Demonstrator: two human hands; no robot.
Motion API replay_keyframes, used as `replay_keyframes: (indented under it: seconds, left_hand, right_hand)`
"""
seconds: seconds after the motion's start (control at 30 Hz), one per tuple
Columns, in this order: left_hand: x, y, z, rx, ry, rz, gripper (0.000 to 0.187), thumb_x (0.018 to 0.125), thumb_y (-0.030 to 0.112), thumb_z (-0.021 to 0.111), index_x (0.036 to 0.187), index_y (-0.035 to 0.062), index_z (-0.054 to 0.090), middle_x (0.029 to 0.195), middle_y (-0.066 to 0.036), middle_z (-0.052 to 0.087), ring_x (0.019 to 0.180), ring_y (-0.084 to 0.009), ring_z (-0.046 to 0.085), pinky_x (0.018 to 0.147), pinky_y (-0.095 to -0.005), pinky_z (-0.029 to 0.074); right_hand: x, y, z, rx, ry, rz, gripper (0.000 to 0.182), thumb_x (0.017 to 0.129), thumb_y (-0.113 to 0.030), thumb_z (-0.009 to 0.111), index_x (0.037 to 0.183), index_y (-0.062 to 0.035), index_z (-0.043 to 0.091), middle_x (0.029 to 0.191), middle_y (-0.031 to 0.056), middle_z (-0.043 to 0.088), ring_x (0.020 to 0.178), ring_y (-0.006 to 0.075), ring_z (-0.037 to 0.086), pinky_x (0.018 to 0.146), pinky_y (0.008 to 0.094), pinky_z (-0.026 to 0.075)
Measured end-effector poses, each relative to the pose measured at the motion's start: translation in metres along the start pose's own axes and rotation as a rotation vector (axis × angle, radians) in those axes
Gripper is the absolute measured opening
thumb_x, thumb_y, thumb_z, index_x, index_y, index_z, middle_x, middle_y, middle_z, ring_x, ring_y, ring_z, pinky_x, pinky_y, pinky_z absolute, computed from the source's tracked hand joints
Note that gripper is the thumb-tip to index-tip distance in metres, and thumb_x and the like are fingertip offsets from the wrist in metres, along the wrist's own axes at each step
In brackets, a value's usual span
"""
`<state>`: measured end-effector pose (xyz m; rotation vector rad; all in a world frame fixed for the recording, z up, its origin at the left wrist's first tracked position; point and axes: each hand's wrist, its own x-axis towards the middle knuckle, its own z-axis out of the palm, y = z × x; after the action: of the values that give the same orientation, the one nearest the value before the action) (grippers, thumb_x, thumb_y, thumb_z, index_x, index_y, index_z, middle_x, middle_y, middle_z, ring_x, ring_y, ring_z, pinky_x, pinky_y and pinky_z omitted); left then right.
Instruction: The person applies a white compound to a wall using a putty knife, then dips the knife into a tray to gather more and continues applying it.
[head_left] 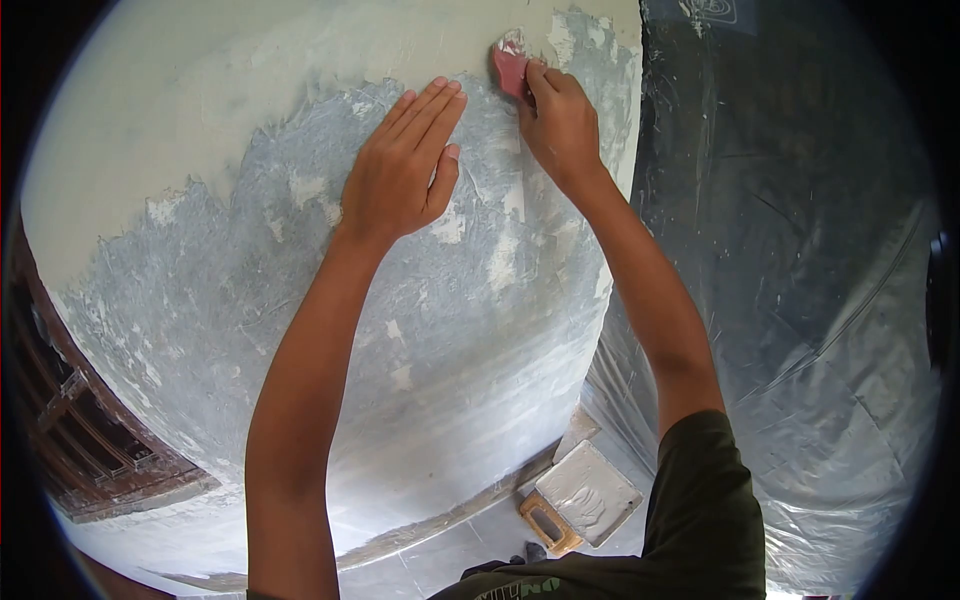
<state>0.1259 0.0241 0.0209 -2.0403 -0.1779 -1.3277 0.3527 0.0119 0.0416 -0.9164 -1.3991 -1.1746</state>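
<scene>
Fingers [541,82] of right hand [563,125] pinch a red scraper [510,72].

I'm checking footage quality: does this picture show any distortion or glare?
Head view: fisheye bowing of the wall, with black corners; head view: bright glare on the plastic sheet, lower right; left hand and right hand fairly sharp.

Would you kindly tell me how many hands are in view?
2: the left hand, laid flat against the patchy wall, and the right hand, to its right, gripping a pink tool.
</scene>
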Motion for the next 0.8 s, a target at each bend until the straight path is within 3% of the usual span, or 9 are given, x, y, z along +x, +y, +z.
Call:
replay_keyframes:
  seconds: [0.1, 0.2, 0.3, 0.4, 0.43, 0.5, 0.63, 0.7, 0.8]
  left_hand:
    - [0.002, -0.001, 0.001, -0.002, 0.019, 0.009, 0.05, 0.092, 0.006, 0.049, 0.141, -0.0023, 0.055, 0.146, -0.017, 0.057, 0.14, -0.032, 0.05, 0.119, -0.0474, 0.035]
    - [0.001, 0.0, 0.001, 0.003, -0.029, 0.014, 0.049, 0.092, 0.005, 0.049, 0.14, -0.0024, 0.056, 0.145, -0.017, 0.058, 0.139, -0.0321, 0.05, 0.119, -0.0476, 0.036]
    - [0.0, 0.0, 0.002, 0.016, -0.028, 0.022, 0.049, 0.091, 0.004, 0.049, 0.139, -0.0026, 0.056, 0.144, -0.018, 0.058, 0.139, -0.0323, 0.051, 0.119, -0.0477, 0.036]
    - [0.001, 0.0, 0.001, 0.001, -0.017, 0.027, 0.049, 0.091, 0.004, 0.05, 0.138, -0.0026, 0.057, 0.143, -0.018, 0.059, 0.138, -0.0322, 0.051, 0.118, -0.0476, 0.036]
    - [0.001, 0.001, 0.0, -0.005, -0.017, 0.028, 0.048, 0.091, 0.004, 0.05, 0.138, -0.0025, 0.057, 0.143, -0.017, 0.059, 0.138, -0.0321, 0.052, 0.118, -0.0475, 0.036]
    - [0.001, 0.001, -0.001, -0.01, -0.01, 0.026, 0.048, 0.091, 0.004, 0.049, 0.138, -0.0025, 0.057, 0.143, -0.017, 0.059, 0.138, -0.032, 0.052, 0.119, -0.0474, 0.036]
    - [0.0, 0.0, 0.002, 0.012, -0.037, 0.041, 0.048, 0.091, 0.004, 0.049, 0.137, -0.0025, 0.058, 0.142, -0.017, 0.06, 0.138, -0.032, 0.052, 0.118, -0.0473, 0.037]
    - [0.0, 0.0, 0.002, 0.02, -0.041, 0.044, 0.048, 0.091, 0.004, 0.049, 0.137, -0.0025, 0.058, 0.142, -0.018, 0.06, 0.138, -0.0321, 0.052, 0.118, -0.0473, 0.037]
    - [0.001, 0.0, 0.0, 0.002, -0.03, 0.033, 0.047, 0.091, 0.004, 0.049, 0.137, -0.0027, 0.058, 0.142, -0.018, 0.06, 0.138, -0.0321, 0.052, 0.118, -0.0472, 0.037]
  right_hand:
    - [-0.028, -0.03, -0.02, 0.178, 0.001, 0.01, 0.031, 0.08, 0.001, 0.069, 0.111, 0.0009, 0.066, 0.087, 0.0127, 0.064, 0.087, 0.0334, 0.065, 0.074, 0.0435, 0.056]
    - [0.023, -0.008, -0.019, 0.147, 0.132, 0.067, 0.022, 0.08, 0.001, 0.069, 0.102, 0.0013, 0.066, 0.08, 0.0131, 0.059, 0.078, 0.0338, 0.061, 0.068, 0.0439, 0.051]
    - [0.058, 0.013, -0.007, -0.024, 0.099, 0.063, 0.032, 0.081, 0.002, 0.069, 0.113, 0.0026, 0.071, 0.085, 0.0154, 0.065, 0.076, 0.0324, 0.066, 0.071, 0.039, 0.053]
    - [0.021, -0.002, 0.001, -0.005, 0.05, -0.012, 0.028, 0.081, 0.002, 0.07, 0.109, 0.0002, 0.072, 0.091, 0.0146, 0.067, 0.083, 0.0345, 0.066, 0.076, 0.0404, 0.055]
    - [0.002, -0.012, -0.001, 0.024, 0.033, -0.015, 0.034, 0.079, 0.001, 0.073, 0.113, -0.0021, 0.072, 0.092, 0.0139, 0.066, 0.083, 0.032, 0.067, 0.075, 0.0397, 0.056]
    - [-0.022, -0.025, -0.014, 0.209, 0.041, -0.03, 0.028, 0.078, 0.0, 0.069, 0.106, 0.0002, 0.069, 0.086, 0.0131, 0.064, 0.084, 0.0328, 0.065, 0.076, 0.0443, 0.056]
    - [0.031, 0.003, -0.019, 0.181, 0.12, 0.085, 0.026, 0.08, 0.0, 0.069, 0.106, 0.0023, 0.068, 0.08, 0.0145, 0.061, 0.081, 0.0333, 0.064, 0.071, 0.0448, 0.052]
    - [0.054, 0.019, -0.008, 0.029, 0.111, 0.034, 0.04, 0.081, 0.001, 0.069, 0.121, 0.0009, 0.07, 0.087, 0.0152, 0.066, 0.077, 0.0302, 0.066, 0.072, 0.0387, 0.055]
    - [0.028, 0.011, 0.003, -0.003, 0.076, -0.081, 0.044, 0.08, 0.001, 0.07, 0.124, -0.0013, 0.068, 0.093, 0.0145, 0.067, 0.083, 0.0305, 0.067, 0.077, 0.0417, 0.056]
